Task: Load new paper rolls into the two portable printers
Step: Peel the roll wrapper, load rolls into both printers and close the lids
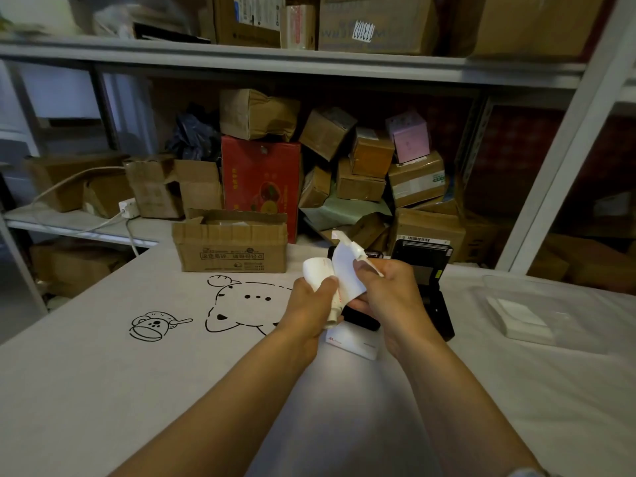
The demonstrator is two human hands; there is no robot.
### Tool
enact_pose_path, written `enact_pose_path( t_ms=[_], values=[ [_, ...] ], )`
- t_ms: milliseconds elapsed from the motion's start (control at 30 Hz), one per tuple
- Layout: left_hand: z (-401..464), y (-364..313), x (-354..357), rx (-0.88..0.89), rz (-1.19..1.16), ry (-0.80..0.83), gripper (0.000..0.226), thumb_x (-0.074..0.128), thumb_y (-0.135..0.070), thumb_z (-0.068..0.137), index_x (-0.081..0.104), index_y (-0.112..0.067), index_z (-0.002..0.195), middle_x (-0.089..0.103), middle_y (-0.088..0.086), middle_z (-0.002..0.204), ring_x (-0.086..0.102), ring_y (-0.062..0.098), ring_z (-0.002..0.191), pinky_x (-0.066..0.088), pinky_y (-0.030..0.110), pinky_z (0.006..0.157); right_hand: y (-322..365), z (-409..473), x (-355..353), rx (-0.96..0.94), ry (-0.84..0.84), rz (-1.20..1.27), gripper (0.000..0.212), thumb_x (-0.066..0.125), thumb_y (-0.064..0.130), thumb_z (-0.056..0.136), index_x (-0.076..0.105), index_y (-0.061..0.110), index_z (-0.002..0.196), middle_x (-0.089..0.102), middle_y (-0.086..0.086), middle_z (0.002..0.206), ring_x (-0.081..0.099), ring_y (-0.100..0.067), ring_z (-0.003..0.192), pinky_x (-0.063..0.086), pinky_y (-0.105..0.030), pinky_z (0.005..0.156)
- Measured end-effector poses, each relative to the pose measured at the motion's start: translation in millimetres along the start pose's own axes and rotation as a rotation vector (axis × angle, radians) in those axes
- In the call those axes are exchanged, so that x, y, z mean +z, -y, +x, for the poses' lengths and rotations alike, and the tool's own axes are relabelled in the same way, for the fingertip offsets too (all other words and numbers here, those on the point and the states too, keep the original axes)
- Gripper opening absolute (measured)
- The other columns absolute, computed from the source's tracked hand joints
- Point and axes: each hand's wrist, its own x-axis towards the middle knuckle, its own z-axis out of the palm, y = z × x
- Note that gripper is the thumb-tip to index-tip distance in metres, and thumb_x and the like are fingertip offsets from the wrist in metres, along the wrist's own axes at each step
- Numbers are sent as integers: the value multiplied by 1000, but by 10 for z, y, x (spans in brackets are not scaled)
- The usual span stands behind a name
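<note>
My left hand grips a white paper roll held above the table. My right hand pinches the roll's loose paper end, which curls up and away from the roll. Behind my hands lie two black portable printers: one stands with its lid open to the right, the other is mostly hidden under my hands. A white sheet of labels lies on the table below my hands.
An open cardboard box sits on the white table behind a cartoon bear drawing. A clear plastic tray holding a white stack is at the right. Shelves behind are piled with cartons, with a power strip at left.
</note>
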Motion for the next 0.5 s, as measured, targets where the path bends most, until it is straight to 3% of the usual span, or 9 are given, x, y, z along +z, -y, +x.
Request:
enact_pose_path(
  t_ms=[67,133,200,300,500],
  values=[
    [-7,-23,-22,-36,-26,20,40,53,-20,95,44,-7,131,58,18,117,59,23,90,51,28,61,-13,-3,-12,11,4,0,17,50,17,98,64,12,103,59,4,82,63,-18,84,58,-34,78],
    [-51,-100,-56,-98,-142,82,33,55,-17,94,50,-1,122,62,17,98,59,21,76,49,30,62,8,1,-41,49,13,50,26,49,17,99,59,7,120,60,3,84,64,-18,85,58,-26,68],
    [-59,-151,-83,-126,-195,136,32,57,-23,93,55,-2,117,64,14,91,60,20,71,49,30,61,37,-1,-78,83,38,101,28,50,18,99,55,8,124,59,3,82,63,-14,77,57,-20,58],
    [-27,-143,-92,-93,-127,118,38,60,-20,91,53,0,123,64,18,103,61,21,77,52,32,64,71,-14,-79,103,78,91,30,50,20,98,53,11,126,57,7,81,61,-10,72,55,-17,53],
    [-2,-92,-122,-70,33,67,46,66,-23,87,49,-9,127,61,16,119,63,22,89,56,32,62,63,-31,-81,98,114,51,28,46,21,100,53,13,126,56,8,85,62,-16,87,54,-22,62]
  ],
)
